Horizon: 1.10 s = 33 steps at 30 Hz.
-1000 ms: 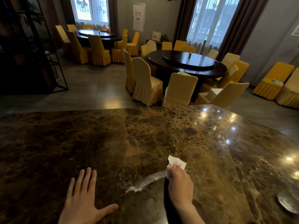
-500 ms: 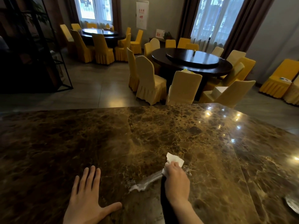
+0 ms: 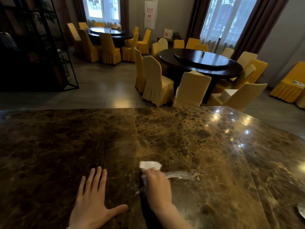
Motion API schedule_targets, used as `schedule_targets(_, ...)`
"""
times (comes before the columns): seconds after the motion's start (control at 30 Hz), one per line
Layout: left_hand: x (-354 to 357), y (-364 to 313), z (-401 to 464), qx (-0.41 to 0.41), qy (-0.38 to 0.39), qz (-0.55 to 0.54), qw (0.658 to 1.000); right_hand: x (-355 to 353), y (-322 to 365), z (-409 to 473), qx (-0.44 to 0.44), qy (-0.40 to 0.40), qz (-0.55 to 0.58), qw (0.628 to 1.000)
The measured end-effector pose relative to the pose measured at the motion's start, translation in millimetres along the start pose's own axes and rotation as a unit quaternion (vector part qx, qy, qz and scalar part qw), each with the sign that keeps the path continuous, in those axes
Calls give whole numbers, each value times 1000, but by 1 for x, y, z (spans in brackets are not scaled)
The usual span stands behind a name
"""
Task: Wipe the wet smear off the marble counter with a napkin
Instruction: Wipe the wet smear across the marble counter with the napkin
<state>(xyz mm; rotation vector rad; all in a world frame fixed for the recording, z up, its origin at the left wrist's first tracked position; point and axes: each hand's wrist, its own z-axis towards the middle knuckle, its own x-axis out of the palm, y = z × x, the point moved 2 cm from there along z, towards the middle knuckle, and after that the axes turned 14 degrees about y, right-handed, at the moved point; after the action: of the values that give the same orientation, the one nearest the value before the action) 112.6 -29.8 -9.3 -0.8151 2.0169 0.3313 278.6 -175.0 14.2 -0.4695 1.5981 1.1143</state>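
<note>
A brown marble counter (image 3: 181,139) fills the lower half of the view. My right hand (image 3: 156,185) presses a white napkin (image 3: 150,164) onto it near the front middle; a corner of the napkin pokes out beyond my fingers. A wet whitish smear (image 3: 181,175) stretches to the right of that hand, and a faint trace (image 3: 137,192) shows at its left. My left hand (image 3: 94,204) lies flat on the counter with fingers spread, a little to the left of the right hand, holding nothing.
A pale wet patch or object (image 3: 301,212) sits at the counter's right edge, cut off by the frame. Beyond the counter's far edge are round dark dining tables (image 3: 201,63) ringed by yellow-covered chairs (image 3: 155,81). A black metal shelf frame (image 3: 49,47) stands at the far left.
My right hand has slid the napkin leftward along the smear, so the wet streak now lies on its right instead of its left. My left hand has stayed flat.
</note>
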Motion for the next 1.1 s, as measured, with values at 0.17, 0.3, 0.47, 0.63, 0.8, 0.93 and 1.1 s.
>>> schedule_targets(0.17,0,-1,1,-14,-4,7,1000,23,32,-15,-111,35,-13,993)
schedule_targets(0.3,0,0,0,-11,2,1,1000,-4,-27,-16,25,-13,13,1000)
schedule_targets(0.47,-2,-3,-2,-14,15,8,1000,-23,-61,-11,110,-63,-22,992)
schedule_targets(0.63,-7,-4,-2,-11,34,9,999,17,4,-15,-75,43,-13,996)
schedule_targets(0.8,-9,-6,-2,-22,38,19,999,-12,-39,-16,26,27,-18,999)
schedule_targets(0.93,-10,-7,-2,-27,40,23,999,-38,-75,-15,107,-7,-27,994)
schedule_targets(1.1,-10,-6,-1,-30,37,17,999,-57,-88,-24,118,-101,100,983)
